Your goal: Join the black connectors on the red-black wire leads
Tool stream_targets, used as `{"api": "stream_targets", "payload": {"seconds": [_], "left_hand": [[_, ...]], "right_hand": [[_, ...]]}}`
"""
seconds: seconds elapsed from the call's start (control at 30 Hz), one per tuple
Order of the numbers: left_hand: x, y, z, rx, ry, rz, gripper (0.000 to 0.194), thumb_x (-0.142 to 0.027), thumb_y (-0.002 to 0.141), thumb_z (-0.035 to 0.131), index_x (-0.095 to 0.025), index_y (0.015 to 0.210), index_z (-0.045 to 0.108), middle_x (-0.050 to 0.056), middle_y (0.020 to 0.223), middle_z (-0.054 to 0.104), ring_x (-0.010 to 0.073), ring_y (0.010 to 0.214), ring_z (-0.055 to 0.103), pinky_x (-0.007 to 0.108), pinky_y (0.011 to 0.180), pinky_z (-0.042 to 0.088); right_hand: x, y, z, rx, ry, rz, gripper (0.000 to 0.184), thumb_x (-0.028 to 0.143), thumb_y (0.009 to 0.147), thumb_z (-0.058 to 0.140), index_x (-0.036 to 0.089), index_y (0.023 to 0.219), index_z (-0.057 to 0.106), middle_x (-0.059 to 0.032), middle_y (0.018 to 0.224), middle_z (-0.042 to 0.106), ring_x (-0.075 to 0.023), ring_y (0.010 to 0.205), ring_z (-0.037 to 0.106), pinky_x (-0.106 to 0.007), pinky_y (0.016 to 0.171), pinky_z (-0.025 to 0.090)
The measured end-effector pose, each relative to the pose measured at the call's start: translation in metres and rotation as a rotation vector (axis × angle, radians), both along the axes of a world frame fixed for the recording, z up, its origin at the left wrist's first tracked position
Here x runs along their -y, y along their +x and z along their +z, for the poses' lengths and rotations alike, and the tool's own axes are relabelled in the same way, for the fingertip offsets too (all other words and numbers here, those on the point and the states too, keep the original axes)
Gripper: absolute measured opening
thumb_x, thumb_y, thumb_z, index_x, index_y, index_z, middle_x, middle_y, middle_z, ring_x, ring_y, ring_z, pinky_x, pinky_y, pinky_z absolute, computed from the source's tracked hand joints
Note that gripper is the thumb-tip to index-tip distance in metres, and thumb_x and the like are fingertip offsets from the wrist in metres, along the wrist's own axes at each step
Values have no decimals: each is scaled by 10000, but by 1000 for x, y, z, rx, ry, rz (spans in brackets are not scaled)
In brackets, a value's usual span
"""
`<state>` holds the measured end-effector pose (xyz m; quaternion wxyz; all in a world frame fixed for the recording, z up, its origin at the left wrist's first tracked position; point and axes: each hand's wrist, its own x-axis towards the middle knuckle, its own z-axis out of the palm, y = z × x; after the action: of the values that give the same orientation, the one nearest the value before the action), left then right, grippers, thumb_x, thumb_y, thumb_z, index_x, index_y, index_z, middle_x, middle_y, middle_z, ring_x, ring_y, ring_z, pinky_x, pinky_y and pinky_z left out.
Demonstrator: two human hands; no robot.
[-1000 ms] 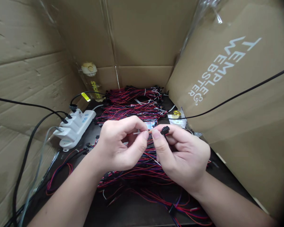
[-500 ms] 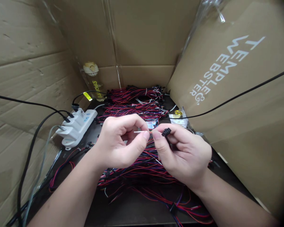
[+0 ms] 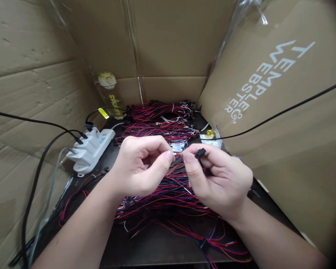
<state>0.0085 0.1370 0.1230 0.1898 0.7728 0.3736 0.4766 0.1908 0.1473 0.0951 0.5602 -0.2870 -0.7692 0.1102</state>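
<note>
In front of me my left hand (image 3: 147, 166) is closed in a pinch, with a small white tip (image 3: 174, 153) showing at the thumb and forefinger. It looks like a thin white sleeve, mostly hidden by the fingers. A short stretch of orange wire (image 3: 180, 153) spans the small gap between the hands. My right hand (image 3: 218, 175) pinches that wire between thumb and forefinger. Against its fingers sits a black multi-pin connector (image 3: 200, 153), held in the same hand. Below both hands lies a pile of red, blue and black wires (image 3: 168, 201).
More bundled wire harnesses (image 3: 156, 112) lie at the back. A white power strip (image 3: 93, 151) with plugged cables stands left. Cardboard walls (image 3: 170, 41) enclose the table. A bottle (image 3: 109, 93) stands in the back left corner; a gold-coloured round item (image 3: 211, 133) lies right.
My hands have drawn slightly apart, the right one moving right. The white piece that stuck out left of my left fingertips now shows on their right side, by the orange wire.
</note>
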Motion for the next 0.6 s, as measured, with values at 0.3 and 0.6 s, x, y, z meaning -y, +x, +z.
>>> {"api": "stream_targets", "payload": {"seconds": [0.3,0.6], "left_hand": [[-1,0,0,-35,8,-4,181,-201,896,616,-131,748,691,-39,500,514,39,397,361,179,380,253],[-2,-1,1,-70,32,26,175,-206,885,637,-150,730,694,-69,451,421,36,392,299,181,378,211]], "right_hand": [[1,-2,0,-23,-87,2,46,163,948,617,156,919,651,95,491,463,-39,385,415,-188,395,336],[1,-1,1,-2,-77,-13,46,161,934,635,159,897,662,95,483,420,-38,387,358,-199,379,293]]}}
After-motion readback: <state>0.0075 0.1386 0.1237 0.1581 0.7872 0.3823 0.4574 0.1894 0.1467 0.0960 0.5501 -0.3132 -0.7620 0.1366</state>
